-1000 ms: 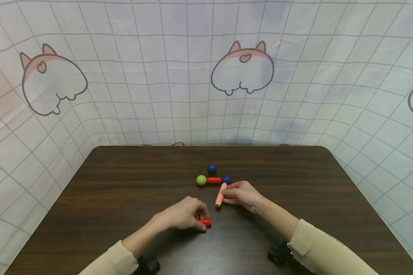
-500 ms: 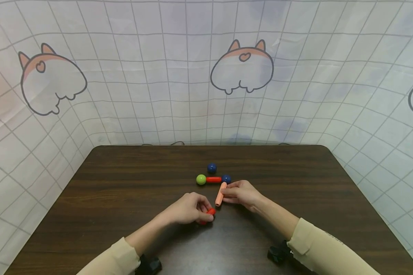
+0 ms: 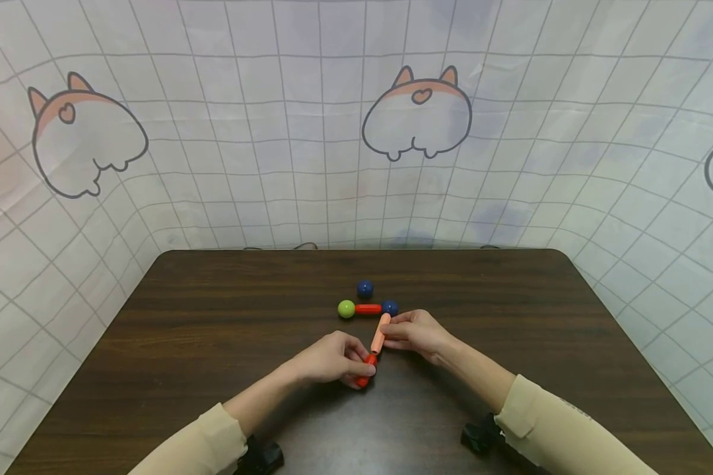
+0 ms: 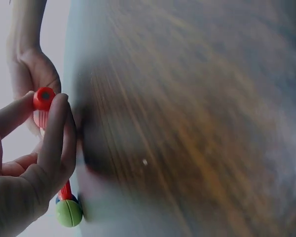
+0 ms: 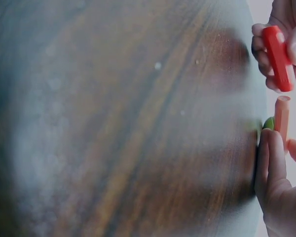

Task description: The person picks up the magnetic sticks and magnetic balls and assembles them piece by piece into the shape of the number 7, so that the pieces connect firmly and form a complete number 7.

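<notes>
Between thumb and fingers, my left hand (image 3: 337, 358) pinches a red rod (image 5: 278, 59), whose end shows a round grey spot in the left wrist view. My right hand (image 3: 420, 336) holds a salmon-coloured rod (image 3: 378, 335) slantwise. The red rod lines up with its near end; a small gap between them shows in the right wrist view. Just beyond, a green ball (image 3: 346, 309), another red rod (image 3: 368, 309) and a blue ball (image 3: 389, 307) form a row. The salmon rod's far end is at the blue ball; whether they are joined I cannot tell.
A second blue ball (image 3: 365, 289) lies behind the row on the dark wooden table (image 3: 214, 310). A white gridded curtain (image 3: 261, 152) surrounds the table's back and sides. Black devices (image 3: 480, 437) sit under both cuffs.
My left hand has moved forward and right, lifting and turning the red rod from lying sideways to pointing at the salmon rod's near end. The right hand has stayed in place.
</notes>
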A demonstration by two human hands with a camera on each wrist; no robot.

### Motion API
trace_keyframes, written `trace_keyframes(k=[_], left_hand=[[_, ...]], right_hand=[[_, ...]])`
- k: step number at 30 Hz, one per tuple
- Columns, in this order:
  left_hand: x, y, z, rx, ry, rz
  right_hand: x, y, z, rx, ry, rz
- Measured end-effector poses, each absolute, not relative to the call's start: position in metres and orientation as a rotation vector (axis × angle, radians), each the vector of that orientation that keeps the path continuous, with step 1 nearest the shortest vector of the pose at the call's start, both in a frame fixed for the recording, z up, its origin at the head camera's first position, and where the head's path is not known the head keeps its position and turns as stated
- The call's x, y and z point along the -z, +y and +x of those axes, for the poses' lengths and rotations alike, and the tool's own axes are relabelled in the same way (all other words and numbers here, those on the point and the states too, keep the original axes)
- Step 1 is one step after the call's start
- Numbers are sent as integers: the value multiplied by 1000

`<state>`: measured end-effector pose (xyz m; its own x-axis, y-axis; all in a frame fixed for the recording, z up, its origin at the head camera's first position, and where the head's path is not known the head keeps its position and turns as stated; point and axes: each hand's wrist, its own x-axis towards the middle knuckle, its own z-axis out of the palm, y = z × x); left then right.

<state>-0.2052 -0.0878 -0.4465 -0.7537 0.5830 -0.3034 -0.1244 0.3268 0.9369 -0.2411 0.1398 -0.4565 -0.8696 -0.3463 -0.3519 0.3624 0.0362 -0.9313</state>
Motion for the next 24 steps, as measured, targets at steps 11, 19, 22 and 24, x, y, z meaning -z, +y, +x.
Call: trace_keyframes(k=[11,19,22,24], left_hand=[[440,-85,-202,-1553,1827,285],[444,-84,-202,-1572,1838,287],[445,-84,-203,-1588,1837,274],[444,-84,-203,-1595,1840,263]], right_hand=[[457,139,-242,1890,1827,50],[460,140,-244,1894,1829,23],[460,140,-244,1894,1827,19],[461,140,-244,1894,1826,16]])
